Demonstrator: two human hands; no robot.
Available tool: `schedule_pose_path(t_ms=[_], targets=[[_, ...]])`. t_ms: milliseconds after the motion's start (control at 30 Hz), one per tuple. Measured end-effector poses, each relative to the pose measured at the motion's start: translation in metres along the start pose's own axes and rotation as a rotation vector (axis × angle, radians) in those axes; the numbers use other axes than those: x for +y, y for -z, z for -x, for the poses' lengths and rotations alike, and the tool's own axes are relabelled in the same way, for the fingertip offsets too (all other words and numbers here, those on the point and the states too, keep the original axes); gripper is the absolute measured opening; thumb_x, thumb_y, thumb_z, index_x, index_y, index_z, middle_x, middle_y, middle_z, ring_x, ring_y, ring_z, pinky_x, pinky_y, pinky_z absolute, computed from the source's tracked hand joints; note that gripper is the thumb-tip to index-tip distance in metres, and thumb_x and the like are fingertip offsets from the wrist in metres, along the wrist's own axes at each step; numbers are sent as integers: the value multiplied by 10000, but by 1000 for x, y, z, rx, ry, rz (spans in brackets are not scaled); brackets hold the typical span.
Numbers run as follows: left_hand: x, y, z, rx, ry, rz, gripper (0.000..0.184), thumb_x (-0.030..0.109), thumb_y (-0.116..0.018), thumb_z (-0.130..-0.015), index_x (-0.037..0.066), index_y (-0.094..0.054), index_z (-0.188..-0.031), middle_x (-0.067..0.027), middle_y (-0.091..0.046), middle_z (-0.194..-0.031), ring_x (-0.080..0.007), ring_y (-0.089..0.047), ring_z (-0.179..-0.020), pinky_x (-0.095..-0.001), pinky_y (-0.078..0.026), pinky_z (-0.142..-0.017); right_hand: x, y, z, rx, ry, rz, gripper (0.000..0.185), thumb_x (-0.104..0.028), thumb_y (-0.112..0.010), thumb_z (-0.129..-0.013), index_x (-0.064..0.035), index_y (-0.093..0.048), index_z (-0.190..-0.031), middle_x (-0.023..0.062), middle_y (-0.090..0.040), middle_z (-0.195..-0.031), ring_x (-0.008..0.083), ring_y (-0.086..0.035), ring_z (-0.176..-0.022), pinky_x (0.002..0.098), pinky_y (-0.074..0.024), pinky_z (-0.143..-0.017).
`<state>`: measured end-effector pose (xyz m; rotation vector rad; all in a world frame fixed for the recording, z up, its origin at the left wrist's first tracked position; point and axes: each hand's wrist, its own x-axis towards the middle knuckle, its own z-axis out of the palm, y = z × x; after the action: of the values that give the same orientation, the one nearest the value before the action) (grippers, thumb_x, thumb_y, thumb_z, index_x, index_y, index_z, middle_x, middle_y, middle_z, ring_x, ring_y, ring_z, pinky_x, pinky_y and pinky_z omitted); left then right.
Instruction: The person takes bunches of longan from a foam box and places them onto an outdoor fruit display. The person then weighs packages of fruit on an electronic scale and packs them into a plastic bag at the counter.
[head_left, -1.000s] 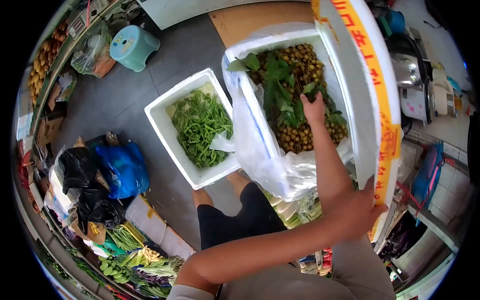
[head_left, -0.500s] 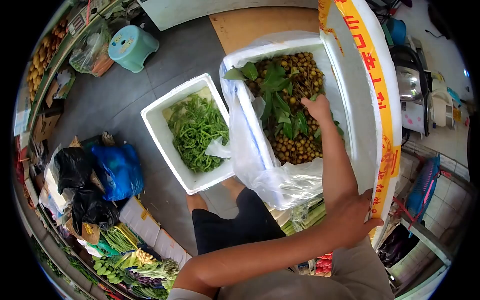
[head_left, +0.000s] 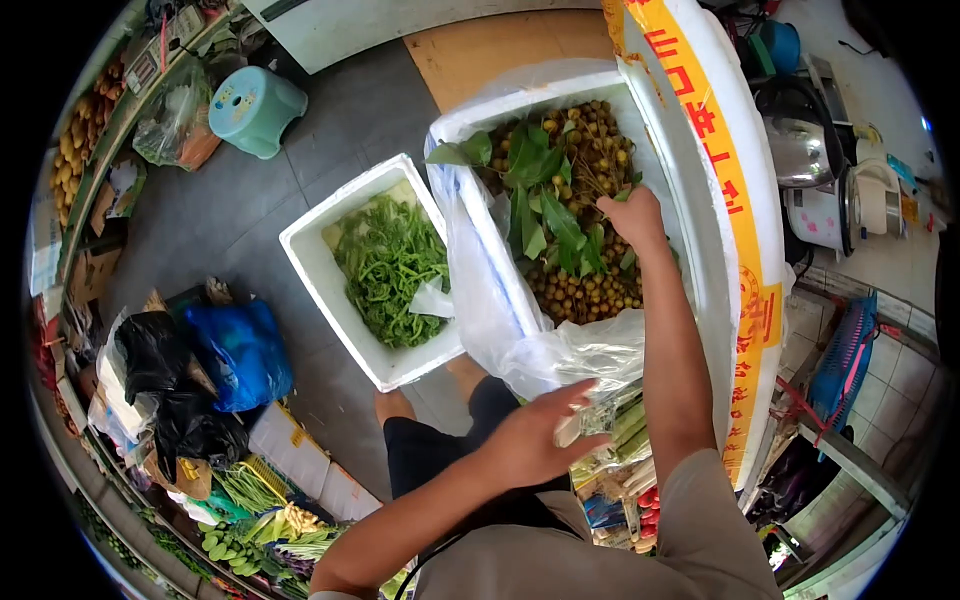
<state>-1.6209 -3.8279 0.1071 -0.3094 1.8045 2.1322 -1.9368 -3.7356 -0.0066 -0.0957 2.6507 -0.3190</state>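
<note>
A foam lid, printed in red on yellow, stands along the right side of the big box. Just left sits a smaller box of greens. Round brown fruit lies under leaves in the big box. The left hand, fingers spread, hovers below it; the right hand curls its fingers at the stems, grip hidden.

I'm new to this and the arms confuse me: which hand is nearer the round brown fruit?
The right. The right hand is inside the foam box, at the round brown fruit. The left hand is outside the box, beyond its near side.
</note>
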Motion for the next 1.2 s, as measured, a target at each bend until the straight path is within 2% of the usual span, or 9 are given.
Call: schedule_pose_path(t_ms=[133, 233, 467, 600, 767, 833, 967, 1133, 1200], targets=[[-59, 43, 52, 159, 280, 83, 629, 279, -749, -892, 38, -477, -1405, -103, -653, -1138, -185, -635, -951, -316, -530, -857, -4, 10, 23, -30, -40, -91, 524, -319, -742, -792, 126, -634, -1045, 269, -691, -962, 380, -684, -920, 421, -532, -814], [-115, 68, 98, 330, 458, 170, 570, 242, -729, -909, 41, -490, -1385, -86, -660, -1144, -159, -635, -958, -314, -529, -846, 0, 16, 50, -68, -115, -326, 542, -318, -762, -791, 123, -635, -1080, 217, -701, -959, 292, -690, -896, 370, -527, -809], [-137, 100, 107, 408, 526, 185, 534, 229, -693, -941, 12, -479, -1380, -107, -645, -1148, -156, -623, -1008, -291, -510, -863, 32, 42, 103, -252, -208, -638, 515, -357, -809, -806, 5, -658, -1139, 84, -688, -956, 150, -619, -775, 273, -462, -641], [-96, 97, 49, 420, 406, 153, 534, 266, -700, -935, -5, -502, -1351, -109, -644, -1133, -158, -626, -981, -288, -510, -852, 22, 60, 138, -152, -381, -723, 317, -348, -732, -889, -56, -671, -996, -2, -614, -770, 70, -494, -634, 229, -349, -524], [-60, 86, -22, 417, 268, 253, 503, 315, -649, -970, -9, -517, -1331, -90, -646, -1115, -153, -622, -934, -285, -514, -826, 49, 61, 145, -311, -395, -904, 318, -380, -688, -930, -94, -588, -835, -9, -528, -670, 73, -448, -563, 225, -309, -457], [-51, 77, -39, 255, 337, 533, 522, 364, -632, -972, 1, -526, -1332, -105, -633, -1162, -181, -614, -978, -312, -510, -877, 56, 58, 144, -433, -412, -989, 361, -417, -628, -964, -61, -600, -914, -12, -510, -661, 70, -428, -537, 216, -304, -435], [-45, 37, -61, 3, 413, 470, 640, 472, -650, -933, -10, -525, -1336, -129, -596, -1244, -232, -575, -1116, -362, -473, -976, 54, 39, 155, -722, -457, -1324, 463, -446, -489, -1024, 5, -578, -1074, -17, -501, -661, 60, -415, -526, 199, -302, -423], [-4, 21, -73, -106, 476, 628, 886, 652, -683, -823, -47, -510, -1340, -189, -517, -1351, -290, -468, -1296, -405, -386, -1088, 3, 4, 204, -413, -346, -1090, 409, -424, -480, -1032, -25, -550, -1087, 11, -535, -722, 78, -481, -565, 214, -391, -467], [-19, 18, -81, 18, 537, 640, 768, 538, -768, -815, -69, -573, -1244, -147, -634, -1181, -231, -591, -1101, -365, -474, -942, 19, -37, 219, -468, -158, -923, 324, -320, -504, -1022, 1, -529, -1061, 86, -605, -784, 194, -601, -639, 309, -478, -535]])
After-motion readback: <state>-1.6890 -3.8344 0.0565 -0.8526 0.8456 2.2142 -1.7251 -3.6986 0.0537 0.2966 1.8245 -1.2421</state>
